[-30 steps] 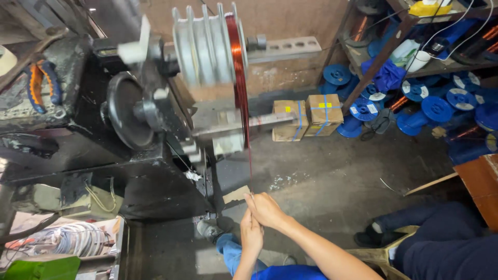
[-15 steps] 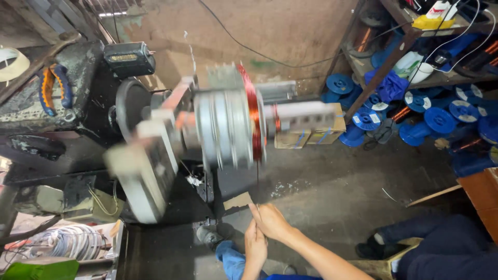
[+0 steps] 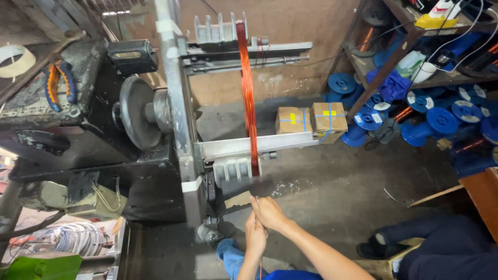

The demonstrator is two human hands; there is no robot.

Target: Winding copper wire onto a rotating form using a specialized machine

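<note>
From the head camera, looking down: the winding frame [image 3: 228, 93] stands upright on its shaft, with a band of copper-red wire [image 3: 248, 93] wrapped top to bottom around its grooved formers. The dark flywheel [image 3: 136, 111] sits to the left of it on the black machine body [image 3: 62, 155].

Below the frame, both hands meet just beside each other over the floor. The right hand [image 3: 270, 213] is uppermost, its grip pinched narrow on a thin strand of the wire that runs up toward the lower former [image 3: 236, 171]. The left hand [image 3: 256, 236] sits just under it, fingers closed on the same strand, which trails down past the wrist (it is so fine that it is hard to follow beyond that).

Two strapped cardboard boxes [image 3: 310, 119] rest on the floor behind the frame, and blue spools [image 3: 415, 114] are heaped by the shelf [image 3: 415, 41] on the right. Pliers with orange and blue handles [image 3: 57, 83] lie on the surface at upper left. Another person's dark trouser leg and shoe [image 3: 441, 249] show at lower right.

My worry is the fingers: they are near the lower former, and if the frame turns while the strand is pinched tight, the wire could cut the skin or snap. A slack hold could let turns slip out of their groove.
</note>
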